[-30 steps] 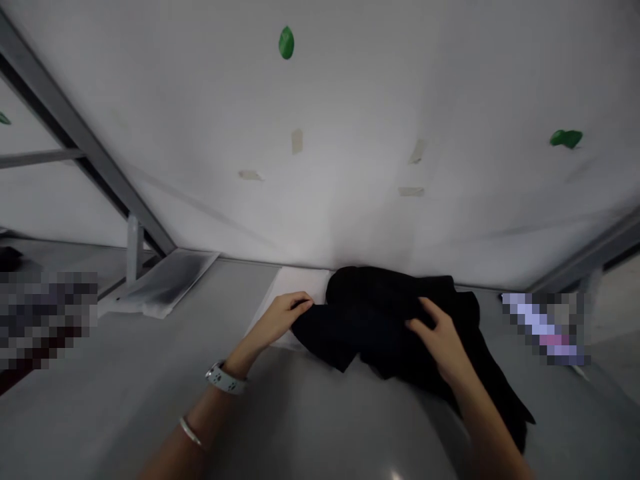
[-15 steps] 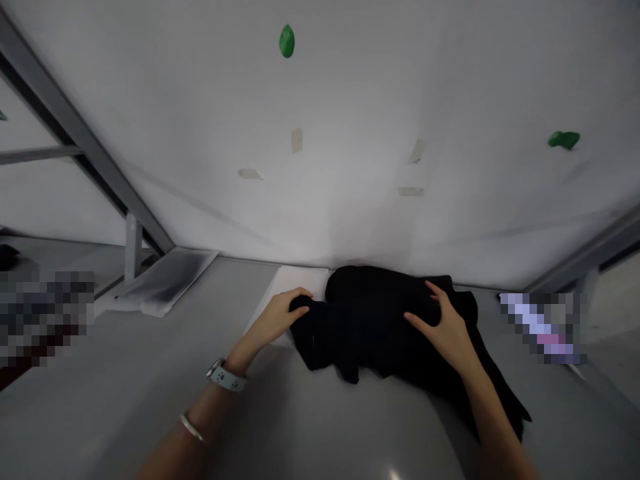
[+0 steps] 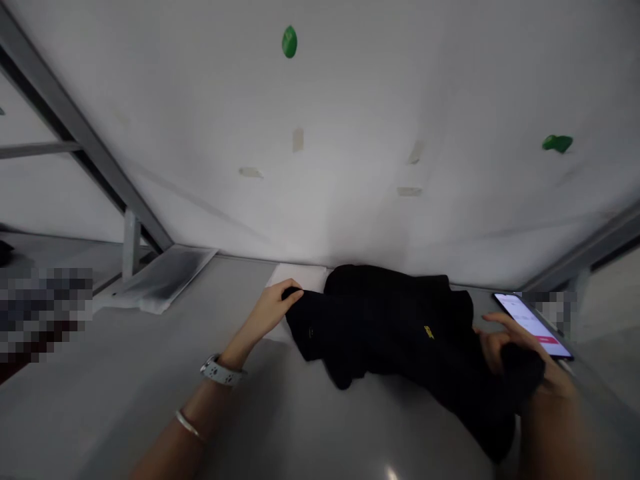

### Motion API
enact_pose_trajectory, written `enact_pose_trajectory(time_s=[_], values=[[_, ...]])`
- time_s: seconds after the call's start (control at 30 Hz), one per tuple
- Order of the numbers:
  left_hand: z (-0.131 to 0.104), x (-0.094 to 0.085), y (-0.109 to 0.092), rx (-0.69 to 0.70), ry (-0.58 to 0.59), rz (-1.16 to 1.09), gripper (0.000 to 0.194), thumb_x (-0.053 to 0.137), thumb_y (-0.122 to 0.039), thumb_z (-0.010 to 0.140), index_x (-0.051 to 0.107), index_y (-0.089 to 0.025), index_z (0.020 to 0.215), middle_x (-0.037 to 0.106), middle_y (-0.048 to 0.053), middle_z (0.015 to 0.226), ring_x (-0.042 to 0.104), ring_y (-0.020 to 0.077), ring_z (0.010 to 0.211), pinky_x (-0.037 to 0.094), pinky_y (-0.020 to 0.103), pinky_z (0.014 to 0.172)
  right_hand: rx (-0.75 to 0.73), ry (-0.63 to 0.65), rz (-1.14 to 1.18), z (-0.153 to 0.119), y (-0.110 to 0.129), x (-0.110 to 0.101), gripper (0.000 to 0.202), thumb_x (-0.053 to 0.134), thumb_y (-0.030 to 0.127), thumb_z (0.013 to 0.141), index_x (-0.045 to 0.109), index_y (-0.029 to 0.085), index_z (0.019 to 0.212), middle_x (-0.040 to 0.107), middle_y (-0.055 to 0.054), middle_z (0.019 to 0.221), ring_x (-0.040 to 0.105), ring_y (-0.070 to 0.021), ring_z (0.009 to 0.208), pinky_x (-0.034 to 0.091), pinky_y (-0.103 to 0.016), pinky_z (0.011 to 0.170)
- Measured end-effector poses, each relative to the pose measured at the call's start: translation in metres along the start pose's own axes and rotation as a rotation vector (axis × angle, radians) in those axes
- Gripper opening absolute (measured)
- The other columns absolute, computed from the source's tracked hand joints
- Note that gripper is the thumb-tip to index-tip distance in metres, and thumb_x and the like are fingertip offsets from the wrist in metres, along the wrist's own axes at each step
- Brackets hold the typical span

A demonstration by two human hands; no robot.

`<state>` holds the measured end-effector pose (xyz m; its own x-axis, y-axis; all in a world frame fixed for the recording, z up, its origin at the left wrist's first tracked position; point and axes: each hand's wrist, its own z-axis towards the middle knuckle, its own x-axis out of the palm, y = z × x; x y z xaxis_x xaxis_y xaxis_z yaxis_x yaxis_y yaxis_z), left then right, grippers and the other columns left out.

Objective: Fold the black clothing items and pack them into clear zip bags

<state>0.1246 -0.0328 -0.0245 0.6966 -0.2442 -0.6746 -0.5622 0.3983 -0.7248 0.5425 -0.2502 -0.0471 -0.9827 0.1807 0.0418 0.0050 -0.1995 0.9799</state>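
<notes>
A dark black garment (image 3: pixel 380 333) lies crumpled along the back of the grey table, with small yellow lettering on it. I cannot tell what kind of garment it is. My left hand (image 3: pixel 275 303) pinches its left end between thumb and fingers. On the right, my right hand (image 3: pixel 517 347) is closed around a bunched part of the cloth, which covers some of the palm. Part of a white sheet (image 3: pixel 300 275) shows behind the left end of the garment.
A lit phone (image 3: pixel 533 323) lies just beyond my right hand. A clear plastic bag (image 3: pixel 165 280) rests at the back left beside a metal frame post (image 3: pixel 131 243). The white wall panel (image 3: pixel 350 133) with tape bits rises behind the table (image 3: pixel 175 353).
My right hand has moved right and toward me, from above the cloth to hold its right part. Yellow lettering now shows. My left hand has shifted slightly left, drawing in its thumb.
</notes>
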Motion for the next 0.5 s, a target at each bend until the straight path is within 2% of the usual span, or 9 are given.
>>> enact_pose_trajectory(time_s=[0.07, 0.13, 0.23, 0.3, 0.37, 0.43, 0.5], values=[[0.000, 0.000, 0.000, 0.001, -0.012, 0.026, 0.021, 0.049, -0.036, 0.083, 0.062, -0.019, 0.082, 0.066, 0.000, 0.077, 0.058, 0.0164, 0.073, 0.042, 0.028, 0.069, 0.017, 0.100, -0.086, 0.005, 0.001, 0.001, 0.045, 0.065, 0.057, 0.072, 0.066, 0.033, 0.109, 0.056, 0.000, 0.051, 0.053, -0.0210, 0.051, 0.041, -0.047, 0.091], [0.000, 0.000, 0.002, 0.003, -0.013, 0.067, 0.018, 0.049, -0.033, 0.083, 0.062, -0.020, 0.082, 0.067, 0.000, 0.077, 0.059, 0.0171, 0.073, 0.043, 0.028, 0.070, 0.006, 0.148, -0.148, 0.012, 0.004, 0.004, 0.031, 0.067, 0.056, 0.071, 0.069, 0.031, 0.089, 0.062, -0.004, 0.059, 0.060, -0.0264, 0.071, 0.043, -0.046, 0.088], [0.001, 0.002, 0.008, 0.008, 0.014, 0.123, 0.014, 0.050, -0.027, 0.083, 0.062, -0.020, 0.083, 0.068, 0.001, 0.081, 0.061, 0.0186, 0.077, 0.045, 0.031, 0.073, -0.009, 0.106, -0.183, 0.020, 0.008, 0.006, 0.024, 0.069, 0.050, 0.072, 0.062, 0.027, 0.068, 0.065, -0.005, 0.069, 0.060, -0.0297, 0.092, 0.046, -0.043, 0.083], [0.002, 0.003, 0.011, 0.028, 0.013, 0.147, 0.012, 0.052, -0.022, 0.081, 0.062, -0.020, 0.088, 0.069, 0.002, 0.088, 0.062, 0.0201, 0.084, 0.046, 0.034, 0.079, 0.033, 0.050, -0.242, 0.022, 0.007, 0.005, 0.023, 0.070, 0.043, 0.073, 0.059, 0.025, 0.064, 0.066, -0.005, 0.077, 0.060, -0.0289, 0.094, 0.046, -0.041, 0.082], [0.002, 0.006, 0.009, 0.084, -0.055, 0.169, 0.016, 0.054, -0.017, 0.080, 0.061, -0.020, 0.094, 0.067, 0.005, 0.098, 0.061, 0.0219, 0.094, 0.046, 0.038, 0.087, 0.082, -0.022, -0.342, 0.023, 0.006, 0.002, 0.021, 0.068, 0.040, 0.074, 0.058, 0.024, 0.065, 0.068, -0.006, 0.090, 0.059, -0.0289, 0.098, 0.045, -0.041, 0.084], [-0.001, 0.010, -0.001, 0.190, -0.142, 0.185, 0.019, 0.056, -0.016, 0.081, 0.061, -0.020, 0.099, 0.064, 0.006, 0.104, 0.058, 0.0234, 0.102, 0.044, 0.041, 0.093, 0.113, -0.083, -0.436, 0.024, 0.005, 0.000, 0.018, 0.065, 0.040, 0.076, 0.060, 0.024, 0.069, 0.068, -0.006, 0.099, 0.059, -0.0289, 0.099, 0.044, -0.041, 0.086], [-0.010, 0.018, -0.019, 0.334, -0.128, 0.173, 0.016, 0.056, -0.020, 0.086, 0.061, -0.021, 0.101, 0.062, 0.006, 0.105, 0.056, 0.0228, 0.105, 0.044, 0.042, 0.093, 0.123, -0.108, -0.476, 0.025, 0.004, 0.000, 0.016, 0.063, 0.039, 0.076, 0.061, 0.024, 0.073, 0.068, -0.006, 0.097, 0.060, -0.0279, 0.097, 0.044, -0.041, 0.085]])
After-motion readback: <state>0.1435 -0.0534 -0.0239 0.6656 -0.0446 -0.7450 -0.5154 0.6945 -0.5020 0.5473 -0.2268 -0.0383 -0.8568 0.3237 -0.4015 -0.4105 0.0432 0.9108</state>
